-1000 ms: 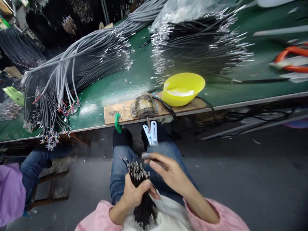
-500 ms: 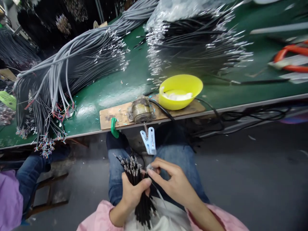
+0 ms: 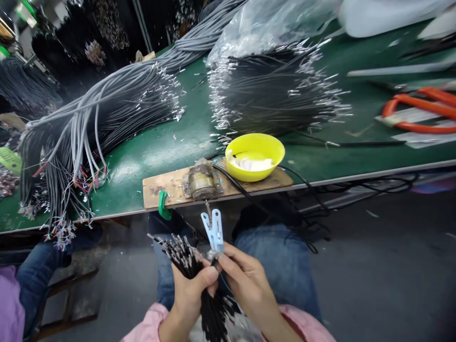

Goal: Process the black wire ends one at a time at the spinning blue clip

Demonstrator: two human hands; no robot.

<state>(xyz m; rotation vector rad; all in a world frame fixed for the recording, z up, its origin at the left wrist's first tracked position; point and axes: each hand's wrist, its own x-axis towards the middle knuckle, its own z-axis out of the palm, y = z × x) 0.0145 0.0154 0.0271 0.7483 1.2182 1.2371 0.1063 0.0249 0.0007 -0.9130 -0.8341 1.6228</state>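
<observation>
A bundle of thin black cables [image 3: 214, 318] with stripped silvery ends is gripped in my left hand [image 3: 188, 292], thumb across it, over my lap. My right hand [image 3: 247, 280] pinches a cable beside the bundle. Its silvery end meets the tip of a light-blue clothes peg [image 3: 214, 231]; whether the peg's jaws hold it I cannot tell. The peg hangs from the shaft of a small motor [image 3: 202, 181], which is fixed on a wooden board [image 3: 151, 190] at the table edge.
A yellow bowl [image 3: 255, 137] with white material stands on the board, beside a green clamp [image 3: 163, 206]. Behind lie piles of black cables [image 3: 274, 95] and grey cables [image 3: 85, 104]. Orange-handled scissors [image 3: 395, 107] lie at right. Another person's leg [image 3: 41, 266] is at left.
Both hands have come up closer to the motor, and the cable end in my right fingers now meets the peg. The camera view has shifted, so the table sits lower in the picture.
</observation>
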